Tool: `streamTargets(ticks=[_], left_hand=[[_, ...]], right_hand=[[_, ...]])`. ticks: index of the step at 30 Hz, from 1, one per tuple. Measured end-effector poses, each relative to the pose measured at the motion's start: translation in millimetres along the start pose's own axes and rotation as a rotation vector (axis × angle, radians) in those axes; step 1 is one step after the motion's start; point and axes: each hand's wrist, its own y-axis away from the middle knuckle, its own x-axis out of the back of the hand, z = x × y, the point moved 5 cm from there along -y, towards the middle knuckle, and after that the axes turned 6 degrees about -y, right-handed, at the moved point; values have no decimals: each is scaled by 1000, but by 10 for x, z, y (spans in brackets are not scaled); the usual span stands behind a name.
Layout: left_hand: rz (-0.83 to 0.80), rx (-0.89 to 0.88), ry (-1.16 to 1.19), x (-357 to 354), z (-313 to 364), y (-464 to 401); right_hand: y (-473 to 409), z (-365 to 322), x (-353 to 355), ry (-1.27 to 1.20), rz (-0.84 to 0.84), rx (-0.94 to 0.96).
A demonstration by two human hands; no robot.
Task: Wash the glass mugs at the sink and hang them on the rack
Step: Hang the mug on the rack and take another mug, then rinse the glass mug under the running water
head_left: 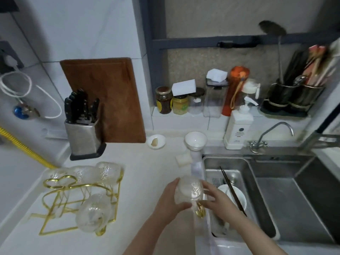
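- Both hands wrap 1 glass mug (pixel 190 190): left hand (pixel 172 196) cups its side, right hand (pixel 214 196) grips by the gold handle.
- Mug's held over the bench (pixel 147 172) edge, just left of the sink (pixel 244 181).
- Gold rack (pixel 81 197) sits further left, already carrying a few mugs (pixel 93 212).

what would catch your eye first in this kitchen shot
First, the glass mug held in both hands, left hand and right hand, over the counter edge beside the sink. Next, the gold wire rack at lower left with glass mugs on it, then the brown cutting board leaning on the wall.
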Motion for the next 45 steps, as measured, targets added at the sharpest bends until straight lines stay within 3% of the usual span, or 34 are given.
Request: streamTargets(ticks=[9, 15, 29, 45], left_hand=[[-256, -189, 41, -747, 752, -109], [-329, -229, 14, -1408, 1300, -64], [-300, -235, -17, -2817, 2454, -34], [-394, -239, -36, -3213, 2735, -590]], right_hand=[[796, 112, 811, -161, 272, -30], [1343, 201, 1494, -148, 377, -9], [1985, 430, 3202, -187, 292, 43], [1611, 585, 3706, -295, 412, -14]])
